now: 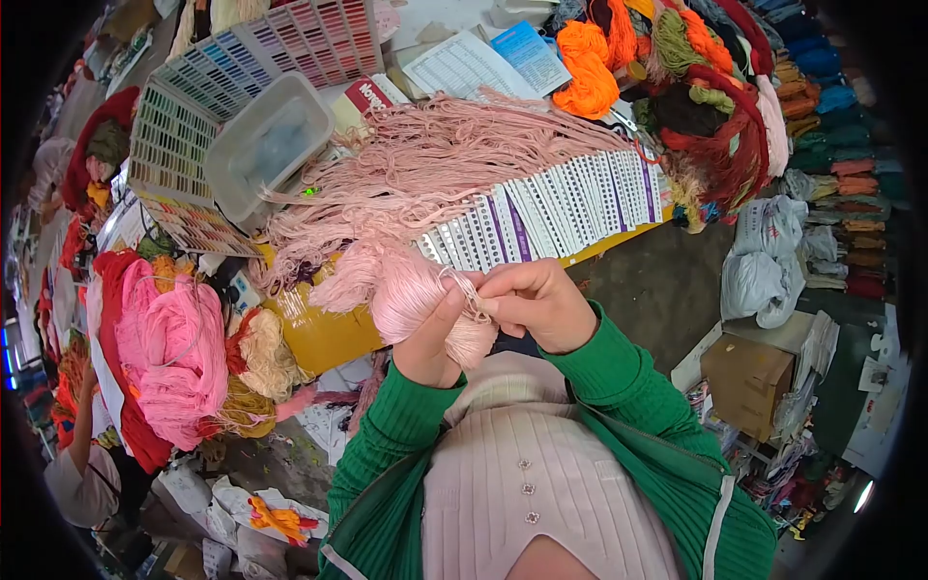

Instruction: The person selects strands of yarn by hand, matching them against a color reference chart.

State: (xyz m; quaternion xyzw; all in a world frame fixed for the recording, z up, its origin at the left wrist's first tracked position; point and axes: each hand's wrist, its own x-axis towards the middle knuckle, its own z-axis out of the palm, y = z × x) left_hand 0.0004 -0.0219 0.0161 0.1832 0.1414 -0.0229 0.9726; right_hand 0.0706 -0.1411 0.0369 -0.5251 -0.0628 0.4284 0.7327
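- Head view: the left hand and the right hand are together in the middle of the picture, just above the chest of the person, who wears green sleeves.
- The left hand is wrapped around the pale pink thread bundle. Its fingers are closed on the lower end of the bundle and the thumb points upward along it.
- The right hand is curled almost into a fist. Its fingertips are pressed together on a thin loop of the same pink thread, right beside the left thumb.
- The bundle is held in the air in front of the table edge. Its upper part joins the long loose pink strands, which lie spread over the table.
- Under these strands, to the right, a row of white sample cards with purple stripes lies overlapped like a fan.
- Behind the strands there are a clear plastic box and big colour charts with many small squares.
- Printed sheets and a blue booklet lie at the far side, near an orange skein.
- A heap of mixed red, green and orange yarn is at the upper right.
- At the left, a thick bright pink skein rests on red yarn.
- On the floor at the right stand white bags and a cardboard box.
- Another person is partly seen at the lower left edge.
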